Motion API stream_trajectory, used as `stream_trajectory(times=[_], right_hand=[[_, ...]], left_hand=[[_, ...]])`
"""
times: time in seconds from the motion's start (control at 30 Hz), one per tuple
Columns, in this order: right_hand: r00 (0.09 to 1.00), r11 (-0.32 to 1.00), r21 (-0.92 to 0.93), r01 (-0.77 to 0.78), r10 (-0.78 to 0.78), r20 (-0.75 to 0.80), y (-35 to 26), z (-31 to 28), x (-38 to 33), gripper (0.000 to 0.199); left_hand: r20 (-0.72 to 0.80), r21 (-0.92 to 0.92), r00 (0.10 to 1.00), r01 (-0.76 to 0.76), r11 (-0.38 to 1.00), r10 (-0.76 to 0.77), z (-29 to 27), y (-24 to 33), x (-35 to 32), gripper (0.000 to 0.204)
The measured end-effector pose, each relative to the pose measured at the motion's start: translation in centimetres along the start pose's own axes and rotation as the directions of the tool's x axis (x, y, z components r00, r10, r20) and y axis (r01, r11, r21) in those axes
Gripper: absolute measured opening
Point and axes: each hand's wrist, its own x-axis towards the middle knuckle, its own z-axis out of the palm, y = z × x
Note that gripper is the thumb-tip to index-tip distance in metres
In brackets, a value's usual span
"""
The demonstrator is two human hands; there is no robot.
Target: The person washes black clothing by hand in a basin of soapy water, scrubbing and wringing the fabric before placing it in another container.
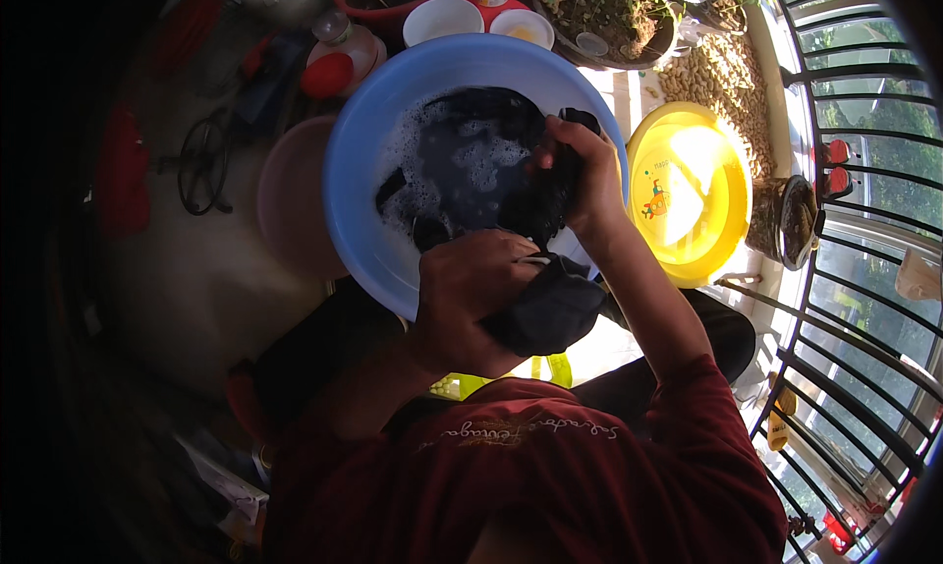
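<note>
A big light-blue basin [363, 161] holds dark, sudsy water [471, 166] with black cloth sunk in it. My left hand [473, 294] is closed round a bunched piece of dark garment [550, 309] at the basin's near rim, and a loose fold hangs outside toward my lap. At the basin's right side, my right hand [589, 171] is wrapped round another bunch of black cloth, thumb on top. Black fabric stretches between the two hands. Whether it is a single garment I cannot tell.
Right of the blue basin stands a yellow basin [643, 161] in sunlight; left, a pinkish basin [295, 200]. White bowls [442, 19] and a soil-filled planter [614, 14] sit beyond. Peanuts [722, 83] lie spread by the window bars [864, 132]. Something yellow-green [560, 369] is below me.
</note>
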Motion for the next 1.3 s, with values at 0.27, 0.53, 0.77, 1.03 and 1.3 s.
stream_trajectory(times=[0.27, 0.53, 0.77, 1.03, 1.3], right_hand=[[0.992, 0.962, -0.245, 0.122, -0.109, 0.066, -0.6, 2.0, 0.0, 0.017], [0.986, 0.929, -0.332, 0.164, -0.164, 0.028, 1.0, 2.3, 1.3, 0.016], [0.992, 0.993, -0.07, -0.096, 0.09, -0.088, -1.0, -0.2, 6.0, 0.024], [0.821, 0.964, 0.263, -0.037, -0.12, 0.558, 0.3, -0.6, 2.1, 0.092], [0.913, 0.755, 0.56, -0.34, 0.121, 0.39, 1.8, 1.4, -3.4, 0.047]], left_hand=[[0.495, 0.297, 0.849, -0.363, 0.883, 0.182, 3.7, -4.8, -2.0, 0.012], [0.602, 0.369, 0.786, -0.427, 0.826, 0.137, 4.8, -10.1, -1.7, 0.015], [0.039, -0.186, 0.88, 0.472, 0.862, -0.473, -1.3, -9.6, 3.8, 0.027], [-0.178, -0.934, 0.568, 0.159, 0.32, -0.804, -3.3, -10.5, 3.0, 0.011], [-0.609, -0.433, 0.682, 0.144, 0.89, -0.406, 2.5, -4.7, 1.4, 0.026]])
